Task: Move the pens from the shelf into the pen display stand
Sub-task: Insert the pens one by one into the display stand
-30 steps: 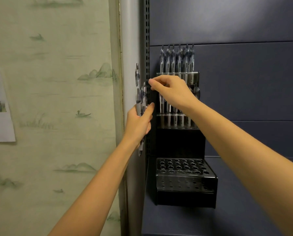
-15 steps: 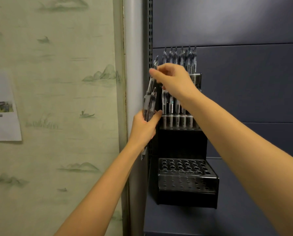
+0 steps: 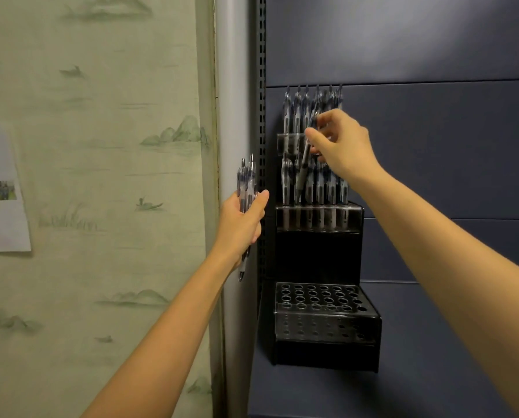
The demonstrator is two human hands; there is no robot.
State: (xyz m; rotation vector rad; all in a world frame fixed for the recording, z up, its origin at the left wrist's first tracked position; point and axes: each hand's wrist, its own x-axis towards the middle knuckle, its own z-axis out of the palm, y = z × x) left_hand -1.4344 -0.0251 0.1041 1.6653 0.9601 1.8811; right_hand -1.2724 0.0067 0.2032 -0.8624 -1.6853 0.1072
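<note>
Pinched now in the right grip [image 3: 342,149] — one clear plastic click pen [image 3: 302,168], drawn from the left grip's [image 3: 243,224] clutched bundle of clear pens [image 3: 246,182], tilted before the black tiered pen display stand's [image 3: 315,254] middle row; bottom tier [image 3: 324,297] unfilled.

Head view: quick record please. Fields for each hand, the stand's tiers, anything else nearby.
left hand: grips a bundle of pens, upright, left of the stand
right hand: pinches one pen, tilted, in front of the upper tiers
pen display stand: black, stepped, against a dark blue panel
top row: pens standing upright
middle row: pens standing upright
bottom tier: open holes, no pens in them
sheet of paper: on the patterned wall, far left
</note>
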